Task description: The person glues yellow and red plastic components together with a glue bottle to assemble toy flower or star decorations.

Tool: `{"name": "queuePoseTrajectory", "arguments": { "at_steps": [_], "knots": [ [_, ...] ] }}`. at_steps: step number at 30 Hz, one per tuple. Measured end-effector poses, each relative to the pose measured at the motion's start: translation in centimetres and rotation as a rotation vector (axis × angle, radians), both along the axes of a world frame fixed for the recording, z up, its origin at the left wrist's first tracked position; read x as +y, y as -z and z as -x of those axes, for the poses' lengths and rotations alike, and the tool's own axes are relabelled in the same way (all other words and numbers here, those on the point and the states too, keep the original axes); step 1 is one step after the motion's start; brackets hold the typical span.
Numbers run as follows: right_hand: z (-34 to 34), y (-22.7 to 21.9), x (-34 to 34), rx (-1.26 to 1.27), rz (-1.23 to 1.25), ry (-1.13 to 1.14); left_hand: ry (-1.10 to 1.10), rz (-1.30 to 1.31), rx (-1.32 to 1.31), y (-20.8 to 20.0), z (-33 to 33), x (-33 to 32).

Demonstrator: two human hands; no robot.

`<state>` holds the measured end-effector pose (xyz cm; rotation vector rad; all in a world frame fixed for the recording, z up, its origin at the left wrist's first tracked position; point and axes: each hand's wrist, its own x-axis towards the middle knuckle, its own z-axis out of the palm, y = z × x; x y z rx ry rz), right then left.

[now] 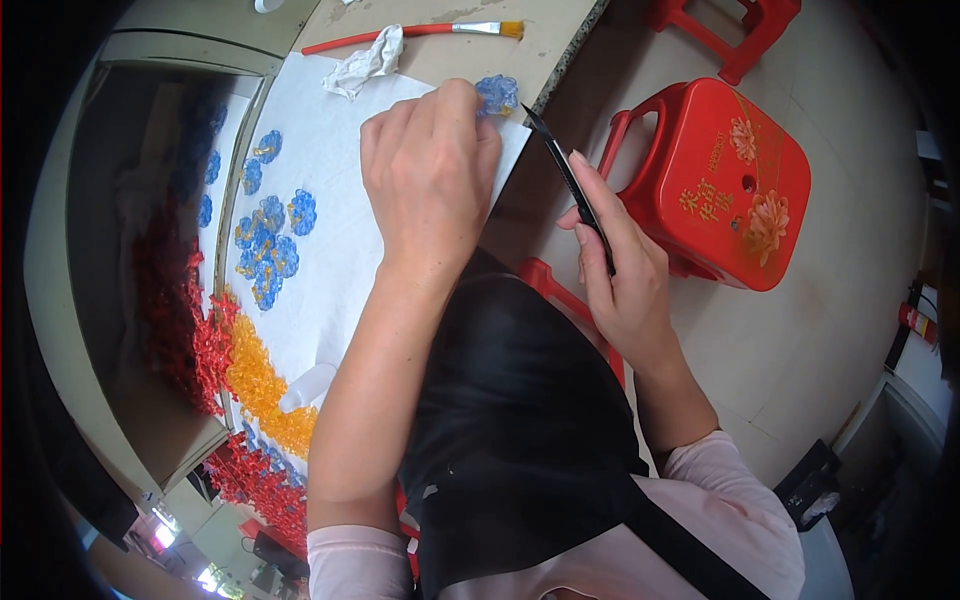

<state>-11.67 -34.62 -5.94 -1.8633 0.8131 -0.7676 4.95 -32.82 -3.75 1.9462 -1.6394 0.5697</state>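
A translucent blue plastic flower piece point(497, 94) sits at the far edge of the white paper sheet point(340, 230), pinched under the left hand point(430, 170). The right hand point(620, 270) grips slim black tweezers point(570, 185), tip near the piece. Blue flower clusters point(265, 240), orange beads point(262, 385), a red-handled brush point(420, 30) and a red plastic stool point(725, 180) surround.

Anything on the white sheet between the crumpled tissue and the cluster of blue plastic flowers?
Head view: nothing. Bare white sheet separates the crumpled white tissue from the cluster of blue plastic flowers.
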Motion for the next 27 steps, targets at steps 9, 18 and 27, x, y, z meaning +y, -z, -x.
{"name": "queuePoseTrajectory", "arguments": {
  "at_steps": [9,18,27],
  "knots": [
    [-0.33,0.3,0.08,-0.039,0.067,0.011,-0.021,-0.05,-0.039,-0.51,0.31,-0.01],
    [-0.4,0.03,0.04,-0.003,0.052,0.023,-0.029,-0.081,-0.174,-0.86,0.44,-0.28],
    [-0.47,0.0,-0.16,0.008,0.082,0.026,-0.038,-0.075,-0.171,-0.7,0.54,-0.24]
  ]
}}
